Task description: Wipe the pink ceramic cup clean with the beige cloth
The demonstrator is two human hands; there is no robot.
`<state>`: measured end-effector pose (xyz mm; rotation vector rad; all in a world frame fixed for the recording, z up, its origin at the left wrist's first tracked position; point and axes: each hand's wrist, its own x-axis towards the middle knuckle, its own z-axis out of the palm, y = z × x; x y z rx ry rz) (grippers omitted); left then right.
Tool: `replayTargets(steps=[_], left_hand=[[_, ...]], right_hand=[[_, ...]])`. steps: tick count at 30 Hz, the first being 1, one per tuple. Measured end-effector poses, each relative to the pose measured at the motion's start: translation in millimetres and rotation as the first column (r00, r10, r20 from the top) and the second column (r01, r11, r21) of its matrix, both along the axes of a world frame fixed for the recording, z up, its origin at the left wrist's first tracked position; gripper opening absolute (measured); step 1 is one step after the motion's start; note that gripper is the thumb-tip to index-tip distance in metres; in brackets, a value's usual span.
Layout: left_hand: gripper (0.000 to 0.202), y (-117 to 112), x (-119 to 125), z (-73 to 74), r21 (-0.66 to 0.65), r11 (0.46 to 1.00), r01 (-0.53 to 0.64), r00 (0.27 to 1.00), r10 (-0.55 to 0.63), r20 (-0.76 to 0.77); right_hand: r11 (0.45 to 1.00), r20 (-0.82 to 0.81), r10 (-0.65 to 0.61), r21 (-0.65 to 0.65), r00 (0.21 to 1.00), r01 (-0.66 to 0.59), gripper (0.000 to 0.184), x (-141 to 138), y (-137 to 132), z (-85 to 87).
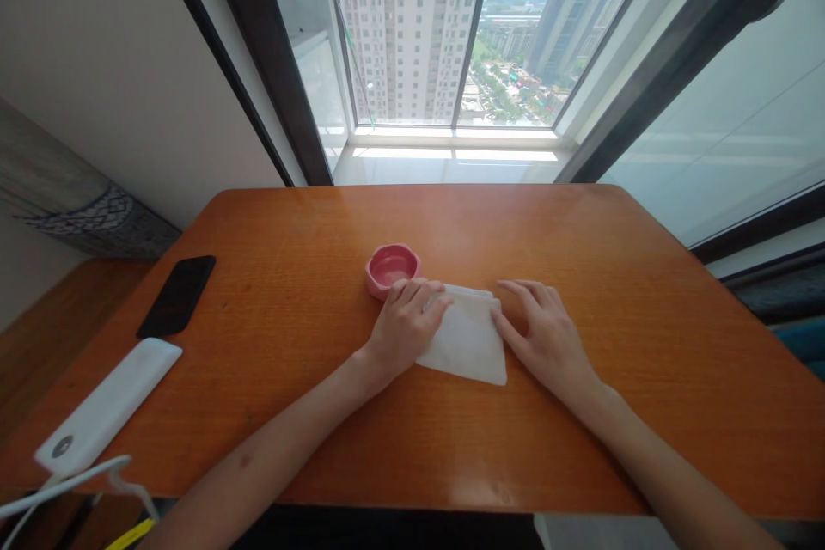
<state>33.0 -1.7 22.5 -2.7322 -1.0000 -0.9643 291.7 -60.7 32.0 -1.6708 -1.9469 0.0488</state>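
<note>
A folded white sheet, like a tissue or napkin [469, 339], lies on the wooden table between my hands. My left hand [407, 320] is at its upper left edge, fingers curled together with the thumb over the sheet; the fingertips partly cover the grip. Right behind that hand stands a pink bowl [393, 268] with a scalloped rim, its front right side hidden by my fingers. On the other side, my right hand [545, 331] has thumb and fingers spread, the thumb tip at the sheet's right edge.
To the left on the table [290, 275] lie a black phone [177, 296] and a long white device [109, 404], perhaps a power strip or power bank. A white cable [70, 481] crosses the near left corner. Beyond the far edge is a window [406, 51].
</note>
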Motion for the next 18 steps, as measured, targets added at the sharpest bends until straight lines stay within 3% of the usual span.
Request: replayTargets(steps=[2, 4, 7, 9, 13, 18], left_hand=[[0.025, -10.3, -3.6, 3.6, -0.117, 0.983, 0.143, 0.990, -0.140, 0.032], [0.039, -19.2, -6.5, 3.4, -0.213, 0.954, 0.209, 0.975, -0.219, -0.024], [0.066, -26.3, -8.5, -5.1, -0.296, 0.943, 0.152, 0.966, -0.205, -0.159], [0.073, -27.2, -8.7, -11.9, -0.333, 0.936, 0.113, 0.961, -0.188, -0.203], [0.068, -26.7, -10.1, -14.2, -0.339, 0.932, 0.129, 0.970, -0.190, -0.152], [0.027, -21.9, -27.9, 0.3, -0.217, 0.967, 0.132, 0.983, -0.098, 0.158]], right_hand=[[0.994, 0.045, 0.111, 0.014, 0.993, -0.112, 0.049, -8.1, -2.3, 0.2], [0.973, 0.119, 0.229, -0.036, 0.966, -0.227, 0.065, -17.0, -2.3, -4.5], [0.944, 0.244, 0.326, -0.134, 0.913, -0.301, 0.082, -27.0, 1.0, -18.7], [0.937, 0.289, 0.344, -0.166, 0.893, -0.307, 0.084, -29.6, 3.5, -27.2], [0.937, 0.320, 0.343, -0.177, 0.883, -0.300, 0.086, -27.6, 6.2, -32.7], [0.936, 0.295, 0.345, -0.185, 0.891, -0.300, 0.087, -28.0, 4.3, -27.4]])
